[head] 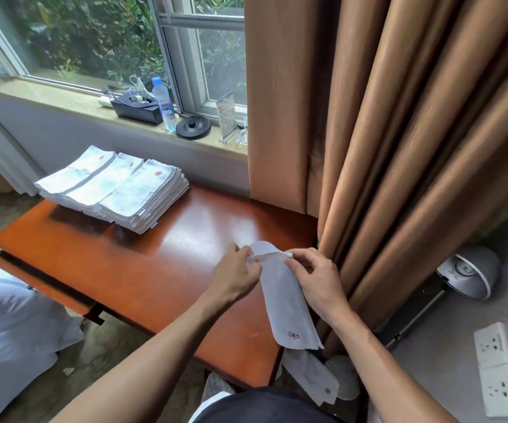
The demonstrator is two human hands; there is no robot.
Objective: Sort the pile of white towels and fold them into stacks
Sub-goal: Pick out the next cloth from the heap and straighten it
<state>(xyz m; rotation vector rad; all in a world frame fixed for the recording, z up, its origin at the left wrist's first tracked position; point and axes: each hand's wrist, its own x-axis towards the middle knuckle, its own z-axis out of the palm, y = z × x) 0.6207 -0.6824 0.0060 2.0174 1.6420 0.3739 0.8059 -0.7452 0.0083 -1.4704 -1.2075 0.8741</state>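
In the head view, the left hand (236,274) and the right hand (319,279) meet over the near right part of the red-brown bench (170,264), at about five o'clock from the middle of the frame. Between them hangs a white towel (283,297), doubled lengthwise into a narrow strip. Its top edge is held up between the hands, and its lower end, with a small red emblem, drapes toward six o'clock over the bench's near edge. The left fingers (235,249) are curled and pinch the towel's upper left corner; the right thumb and forefinger pinch the upper right corner, with the other right fingers loosely bent. At ten o'clock from the hands, well apart, three stacks of folded towels (115,184) sit side by side on the bench's far left corner, touching one another. At six o'clock from the held towel, a second towel (313,374) hangs below the bench edge. Tan curtains (399,117) hang at three o'clock, just beside the right hand. On the windowsill at twelve o'clock stand a water bottle (164,102) and a black kettle base (193,127).
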